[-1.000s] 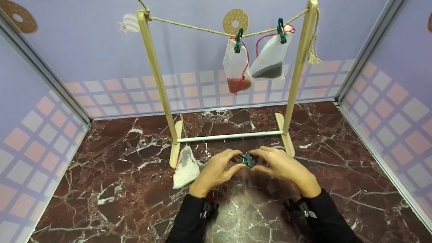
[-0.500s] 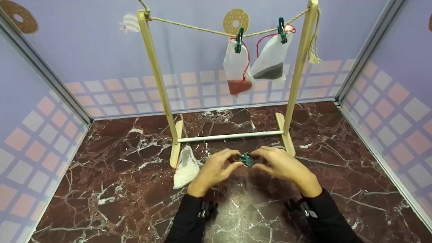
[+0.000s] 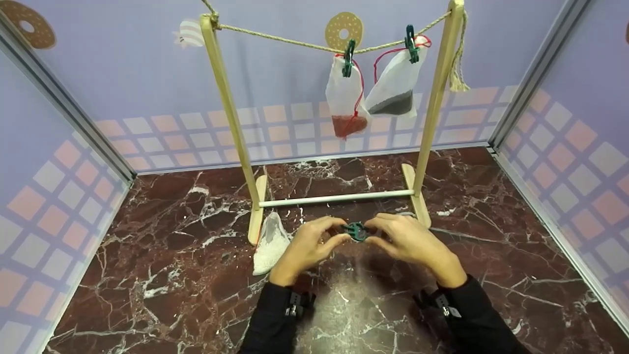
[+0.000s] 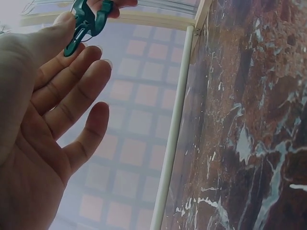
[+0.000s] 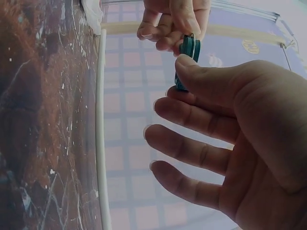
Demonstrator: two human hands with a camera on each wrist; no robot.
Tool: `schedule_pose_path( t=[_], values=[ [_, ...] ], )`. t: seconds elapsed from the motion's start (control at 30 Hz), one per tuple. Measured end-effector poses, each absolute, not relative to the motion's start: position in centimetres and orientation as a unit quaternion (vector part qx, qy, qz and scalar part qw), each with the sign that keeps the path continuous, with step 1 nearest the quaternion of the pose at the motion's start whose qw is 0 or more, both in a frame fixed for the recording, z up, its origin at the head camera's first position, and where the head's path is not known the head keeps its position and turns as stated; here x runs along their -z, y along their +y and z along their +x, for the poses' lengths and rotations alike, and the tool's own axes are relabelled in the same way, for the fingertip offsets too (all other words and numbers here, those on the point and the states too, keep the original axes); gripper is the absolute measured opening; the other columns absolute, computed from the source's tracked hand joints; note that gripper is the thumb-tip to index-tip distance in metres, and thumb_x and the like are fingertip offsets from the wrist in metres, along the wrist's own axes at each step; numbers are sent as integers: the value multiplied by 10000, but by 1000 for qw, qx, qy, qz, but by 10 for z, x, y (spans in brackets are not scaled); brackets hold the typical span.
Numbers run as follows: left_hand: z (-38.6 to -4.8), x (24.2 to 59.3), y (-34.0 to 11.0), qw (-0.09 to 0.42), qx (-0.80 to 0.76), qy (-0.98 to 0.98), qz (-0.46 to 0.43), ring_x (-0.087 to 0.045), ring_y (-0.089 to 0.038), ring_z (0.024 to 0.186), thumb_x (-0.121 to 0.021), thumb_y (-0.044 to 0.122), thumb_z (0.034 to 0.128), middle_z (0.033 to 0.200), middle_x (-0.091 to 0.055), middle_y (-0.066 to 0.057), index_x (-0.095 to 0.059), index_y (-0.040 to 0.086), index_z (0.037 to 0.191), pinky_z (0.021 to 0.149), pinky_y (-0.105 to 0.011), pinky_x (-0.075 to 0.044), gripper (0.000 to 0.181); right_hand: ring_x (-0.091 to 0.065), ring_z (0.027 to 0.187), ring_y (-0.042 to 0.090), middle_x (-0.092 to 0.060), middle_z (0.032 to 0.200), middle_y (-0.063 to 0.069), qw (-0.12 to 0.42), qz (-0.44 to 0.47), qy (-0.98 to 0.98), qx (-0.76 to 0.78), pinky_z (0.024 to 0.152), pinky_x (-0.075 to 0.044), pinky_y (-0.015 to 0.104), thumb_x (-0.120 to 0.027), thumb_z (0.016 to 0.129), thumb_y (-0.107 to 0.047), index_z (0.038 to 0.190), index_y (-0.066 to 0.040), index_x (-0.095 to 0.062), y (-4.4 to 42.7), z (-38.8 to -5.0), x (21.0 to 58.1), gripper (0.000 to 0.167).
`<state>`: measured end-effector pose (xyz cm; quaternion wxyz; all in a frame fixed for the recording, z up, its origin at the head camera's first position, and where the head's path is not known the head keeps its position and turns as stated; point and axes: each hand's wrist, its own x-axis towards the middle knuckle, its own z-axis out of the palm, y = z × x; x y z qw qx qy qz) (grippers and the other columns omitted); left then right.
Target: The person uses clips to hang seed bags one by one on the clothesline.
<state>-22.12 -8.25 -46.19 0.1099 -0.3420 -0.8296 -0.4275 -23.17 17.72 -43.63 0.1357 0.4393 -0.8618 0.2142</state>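
Observation:
A dark green clothespin [image 3: 356, 231] is held between both hands in front of the rack. My left hand [image 3: 309, 246] pinches one end of it with thumb and forefinger, the other fingers spread. From the opposite side my right hand [image 3: 417, 248] pinches it between thumb and forefinger. Close up in the left wrist view, the clothespin [image 4: 85, 21] shows its curved jaws and handles; in the right wrist view the clothespin [image 5: 189, 50] appears edge-on. A white mesh bag [image 3: 271, 248] filled with white grains leans by the rack's left foot, left of my left hand.
A wooden rack [image 3: 425, 113] carries a sagging rope [image 3: 280, 38]. From it hang a bag with red contents [image 3: 348, 98] and a bag with dark grey contents [image 3: 395, 86], each under a green clothespin. A white bar [image 3: 334, 198] joins the rack's feet on the marbled tabletop [image 3: 172, 275].
Both hands still hold the clothespin. It has turned slightly and shifted a little left, and my left hand has moved slightly left with it. The hanging bags look nearly unchanged.

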Motion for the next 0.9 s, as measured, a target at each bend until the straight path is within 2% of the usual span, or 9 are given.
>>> schedule_pose_path(
  t=[0.23, 0.33, 0.43, 0.63, 0.77, 0.9],
  values=[
    [-220, 451, -102, 84, 458, -826, -317, -677, -138, 941, -730, 126, 932, 1054, -724, -12, -695, 79, 1131, 868, -355, -573, 208, -659, 729, 144, -699, 974, 42, 162, 431, -859, -226, 657, -583, 311, -726, 956, -186, 1121, -49, -692, 161, -232, 441, 217],
    [-219, 445, -119, 104, 460, -826, -308, -676, -124, 900, -728, 117, 928, 1046, -726, -19, -696, 85, 1128, 810, -324, -580, 205, -673, 776, 161, -703, 1003, 38, 170, 422, -859, -235, 694, -591, 335, -712, 964, -179, 1118, -64, -677, 155, -234, 442, 196],
    [-217, 437, -140, 117, 471, -829, -277, -676, -166, 886, -728, 131, 927, 1037, -726, -11, -701, 100, 1138, 793, -306, -571, 215, -686, 807, 180, -710, 1023, 53, 155, 409, -865, -245, 715, -594, 352, -712, 965, -191, 1142, -60, -667, 151, -235, 444, 224],
    [-209, 431, -182, 135, 527, -820, -179, -662, -183, 964, -749, 259, 921, 1063, -728, 49, -732, 174, 1123, 866, -372, -545, 219, -704, 885, 192, -727, 1088, 97, 42, 400, -873, -276, 797, -591, 347, -689, 978, -194, 1200, -22, -672, 127, -236, 447, 281],
    [-205, 438, -206, 171, 551, -805, -139, -659, -269, 852, -752, 183, 926, 994, -743, -22, -745, 129, 1110, 732, -295, -540, 193, -686, 921, 129, -729, 1103, 64, -71, 380, -867, -315, 840, -574, 307, -652, 1001, -226, 1248, -27, -664, 99, -242, 455, 317],
    [-201, 445, -223, 210, 550, -802, -106, -616, -273, 765, -742, 64, 921, 901, -729, -96, -745, 48, 1096, 674, -206, -491, 176, -656, 809, 79, -727, 1024, 26, -154, 366, -860, -322, 774, -568, 268, -620, 1019, -272, 1243, -44, -670, 70, -247, 468, 323]
  ],
)
